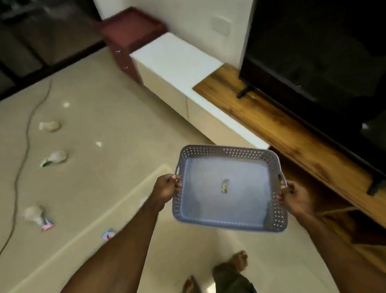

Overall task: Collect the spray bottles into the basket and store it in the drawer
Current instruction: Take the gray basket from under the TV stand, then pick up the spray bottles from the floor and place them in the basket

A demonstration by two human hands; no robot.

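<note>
I hold a shallow grey-blue perforated basket [229,154] in the air in front of me. My left hand [166,188] grips its left handle and my right hand [295,197] grips its right handle. Only a small sticker lies on the basket's floor. Several spray bottles lie on the beige floor to my left: one pale bottle [49,126] far off, one with a green part [53,158], one with a pink trigger [37,216], and a blurred pink-blue piece [108,234] nearest my arm. An open wooden drawer [336,215] shows under the TV unit at right.
A wooden TV stand [286,131] with a black TV [315,41] runs along the right. A white low cabinet [177,58] and a maroon cabinet [129,31] stand beyond. A cable [22,158] snakes across the floor at left. My feet [234,262] are below.
</note>
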